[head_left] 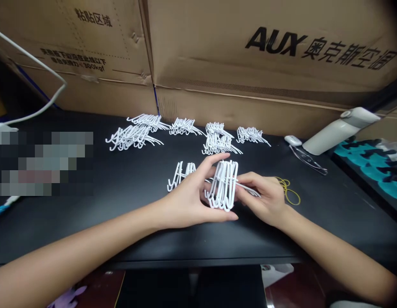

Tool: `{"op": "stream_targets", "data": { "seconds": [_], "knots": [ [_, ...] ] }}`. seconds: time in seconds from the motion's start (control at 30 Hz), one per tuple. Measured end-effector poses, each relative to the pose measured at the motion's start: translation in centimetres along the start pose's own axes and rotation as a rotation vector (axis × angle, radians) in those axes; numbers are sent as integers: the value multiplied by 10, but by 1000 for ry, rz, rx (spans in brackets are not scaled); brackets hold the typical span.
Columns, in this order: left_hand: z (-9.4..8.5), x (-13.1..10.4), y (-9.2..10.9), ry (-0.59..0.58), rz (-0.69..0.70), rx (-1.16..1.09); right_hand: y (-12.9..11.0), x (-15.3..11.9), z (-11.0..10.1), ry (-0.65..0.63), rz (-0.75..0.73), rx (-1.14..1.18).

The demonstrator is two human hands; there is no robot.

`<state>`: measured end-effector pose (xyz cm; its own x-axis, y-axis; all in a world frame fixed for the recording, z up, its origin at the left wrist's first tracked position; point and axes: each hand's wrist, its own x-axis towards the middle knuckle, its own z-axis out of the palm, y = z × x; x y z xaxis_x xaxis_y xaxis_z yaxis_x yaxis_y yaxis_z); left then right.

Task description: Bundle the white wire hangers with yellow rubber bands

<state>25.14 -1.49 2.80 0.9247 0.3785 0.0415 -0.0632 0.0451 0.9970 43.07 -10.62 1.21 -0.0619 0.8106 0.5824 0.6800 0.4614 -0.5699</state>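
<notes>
1 bundle of white wire hooks [223,186], held above the bench [128,179]. Left hand [188,196]: fingers gripping it above and below. Right hand [267,196]: fingers pinching its stems. Yellow bands [292,196]: beside right hand. Further white hook clusters [134,137]: behind. White bottle [333,134]: far right.

Softly lit over the black surface [233,244], with faint grey shine near its right edge. Very dark at top right. Hidden under blocky squares [44,164] by the left edge. Stretched toward the sides. Fuzzy on white hooks [132,137] near the far edge.
</notes>
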Motion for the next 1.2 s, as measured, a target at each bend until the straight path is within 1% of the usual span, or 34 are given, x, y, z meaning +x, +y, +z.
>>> {"op": "stream_targets", "data": {
  "seconds": [0.2,0.3,0.37,0.53,0.77,0.97,1.1,1.2],
  "knots": [
    [1,-1,3,-4,3,17,0,0,1,33,-52,-20],
    [1,-1,2,-1,2,8,1,-1,2,29,-40,-5],
    [0,0,2,-14,-16,-15,1,-1,2,26,-33,-15],
    [0,0,1,-59,-54,-66,1,-1,3,41,-76,-64],
    [0,1,0,-47,-22,-97,3,-2,3,53,-40,-47],
    [1,1,1,-37,-31,-114,3,-1,2,61,-187,-142],
    [1,1,0,-31,-33,-129,3,-1,0,22,-181,-137],
    [0,2,-1,-31,-28,-175,5,-2,0,14,-173,-177]
  ]
}}
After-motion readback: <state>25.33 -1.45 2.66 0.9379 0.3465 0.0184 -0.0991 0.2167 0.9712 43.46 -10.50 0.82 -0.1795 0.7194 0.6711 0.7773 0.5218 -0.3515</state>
